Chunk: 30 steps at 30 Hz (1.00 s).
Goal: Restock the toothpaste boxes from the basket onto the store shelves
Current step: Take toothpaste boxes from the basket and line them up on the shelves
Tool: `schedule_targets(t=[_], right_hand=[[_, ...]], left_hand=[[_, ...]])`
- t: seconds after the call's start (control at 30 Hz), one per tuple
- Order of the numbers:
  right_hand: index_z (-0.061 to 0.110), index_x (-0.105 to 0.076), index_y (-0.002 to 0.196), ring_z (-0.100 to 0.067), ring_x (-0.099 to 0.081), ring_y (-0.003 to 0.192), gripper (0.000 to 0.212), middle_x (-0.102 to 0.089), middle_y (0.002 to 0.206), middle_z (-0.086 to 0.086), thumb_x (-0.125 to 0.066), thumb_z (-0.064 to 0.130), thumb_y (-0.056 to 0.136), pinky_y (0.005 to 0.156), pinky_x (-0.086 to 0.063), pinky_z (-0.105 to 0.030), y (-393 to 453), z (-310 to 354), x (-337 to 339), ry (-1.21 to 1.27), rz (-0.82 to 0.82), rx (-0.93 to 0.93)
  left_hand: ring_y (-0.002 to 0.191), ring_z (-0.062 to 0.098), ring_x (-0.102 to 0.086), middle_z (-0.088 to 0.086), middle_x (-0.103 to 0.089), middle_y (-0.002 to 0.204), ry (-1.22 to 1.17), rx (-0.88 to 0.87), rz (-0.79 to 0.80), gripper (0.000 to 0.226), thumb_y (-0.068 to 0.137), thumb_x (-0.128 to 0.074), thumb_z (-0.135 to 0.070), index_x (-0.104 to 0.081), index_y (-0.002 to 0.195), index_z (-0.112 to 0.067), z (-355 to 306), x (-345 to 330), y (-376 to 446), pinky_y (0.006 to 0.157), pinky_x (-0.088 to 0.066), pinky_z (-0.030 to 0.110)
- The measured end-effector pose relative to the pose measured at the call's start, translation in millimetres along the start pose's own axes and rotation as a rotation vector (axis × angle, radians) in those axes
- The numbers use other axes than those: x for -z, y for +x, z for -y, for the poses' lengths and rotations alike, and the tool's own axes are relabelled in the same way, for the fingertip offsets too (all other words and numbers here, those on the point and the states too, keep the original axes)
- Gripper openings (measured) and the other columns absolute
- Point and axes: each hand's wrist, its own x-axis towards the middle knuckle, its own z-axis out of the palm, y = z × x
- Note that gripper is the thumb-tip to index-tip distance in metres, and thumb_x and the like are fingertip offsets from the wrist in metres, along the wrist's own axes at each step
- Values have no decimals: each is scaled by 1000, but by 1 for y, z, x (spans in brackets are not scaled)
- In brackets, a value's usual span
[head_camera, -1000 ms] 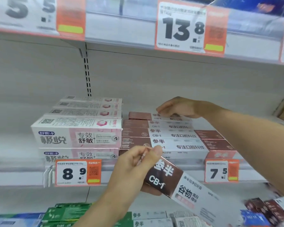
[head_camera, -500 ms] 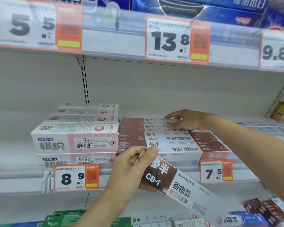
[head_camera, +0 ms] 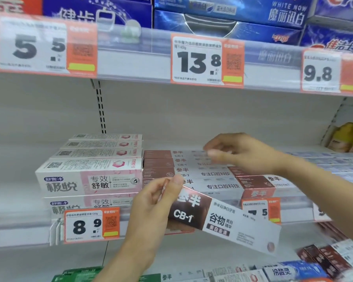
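Note:
My left hand point(head_camera: 157, 202) grips the brown end of a brown-and-white toothpaste box point(head_camera: 222, 219), held slanting down to the right in front of the middle shelf point(head_camera: 20, 226). On that shelf lies a stack of matching brown-and-white boxes point(head_camera: 194, 176). My right hand point(head_camera: 238, 153), blurred, hovers just above the back of that stack with its fingers stretched out and nothing in them. The basket is out of sight.
Pink-and-white toothpaste boxes point(head_camera: 90, 174) are stacked left of the brown ones. Price tags 8.9 point(head_camera: 91, 225) and 7.5 point(head_camera: 261, 210) hang on the shelf's front edge. Blue boxes point(head_camera: 228, 19) fill the shelf above. More boxes point(head_camera: 324, 259) lie on the shelf below.
My right hand has lifted off the top of the brown stack and now hovers above it. The view has tilted upward. My left hand still holds the same box.

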Motion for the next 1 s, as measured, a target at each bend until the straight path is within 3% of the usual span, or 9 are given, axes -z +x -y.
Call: schedule_targets(t=[0.13, 0.23, 0.37, 0.47, 0.67, 0.73, 0.87, 0.93, 1.0], right_hand=[[36, -54, 133, -16, -69, 104, 64, -69, 118, 7, -84, 38, 77, 93, -56, -40, -50, 3, 12, -19, 479, -83], [23, -61, 129, -26, -71, 103, 53, -73, 115, -2, -83, 20, 80, 88, -58, -49, -63, -2, 22, 75, 334, -50], [21, -67, 121, -10, -71, 101, 50, -74, 111, 10, -84, 10, 76, 89, -55, -22, -54, -7, 49, -9, 111, 10], [32, -67, 118, 0, -69, 94, 52, -71, 106, 24, -87, 14, 74, 83, -52, -14, -27, -8, 51, -116, 79, -4], [38, -63, 120, -5, -67, 104, 50, -71, 113, 15, -85, 22, 77, 92, -49, -18, 36, -25, 46, -170, 69, -23], [38, -60, 122, -9, -65, 106, 51, -67, 114, 14, -84, 22, 79, 89, -49, -16, 53, -32, 42, -212, 11, -32], [39, -59, 127, -21, -66, 95, 55, -60, 121, 10, -82, 25, 80, 73, -60, -53, 85, -39, 9, -240, 1, -67], [40, -52, 136, -18, -63, 86, 62, -53, 125, 8, -80, 28, 82, 58, -61, -47, 95, -39, -2, -277, 74, -101], [42, -44, 143, -13, -61, 92, 78, -47, 132, 9, -84, 28, 78, 64, -63, -41, 97, -42, 1, -305, 149, -151]], left_hand=[[78, 19, -73, 5, -76, 85, -32, -77, -42, 50, 66, -67, -57, -72, 98, -19, -5, -8, -3, 79, -59, 55], [87, 15, -73, 4, -77, 94, -53, -113, -56, 61, 68, -69, -62, -67, 108, -17, -8, -17, -3, 90, -57, 53], [101, 8, -70, 3, -71, 114, -91, -155, -83, 66, 66, -85, -44, -55, 119, -18, 0, -24, 2, 91, -56, 23], [100, -2, -66, -6, -63, 117, 119, -221, -117, 60, 76, -82, -10, -47, 119, -33, 15, -25, 6, 93, -53, 20], [109, -15, -49, -14, -43, 126, 556, -432, -173, 70, 81, -78, -12, -32, 127, -38, 36, -17, 11, 85, -38, -1], [120, -12, -41, -19, -41, 128, 763, -561, -92, 55, 83, -69, -22, -38, 126, -38, 42, -14, 11, 98, -31, 4], [135, 9, -38, -16, -50, 130, 1105, -705, -11, 47, 83, -54, -38, -49, 128, -30, 58, -10, 18, 117, -14, 39], [137, 14, -40, -11, -50, 135, 1228, -690, 31, 53, 82, -57, -41, -47, 133, -28, 60, -7, 21, 117, -13, 44], [136, 17, -41, -7, -49, 138, 1324, -691, 60, 59, 79, -61, -43, -48, 135, -27, 61, -4, 22, 117, -13, 43]])
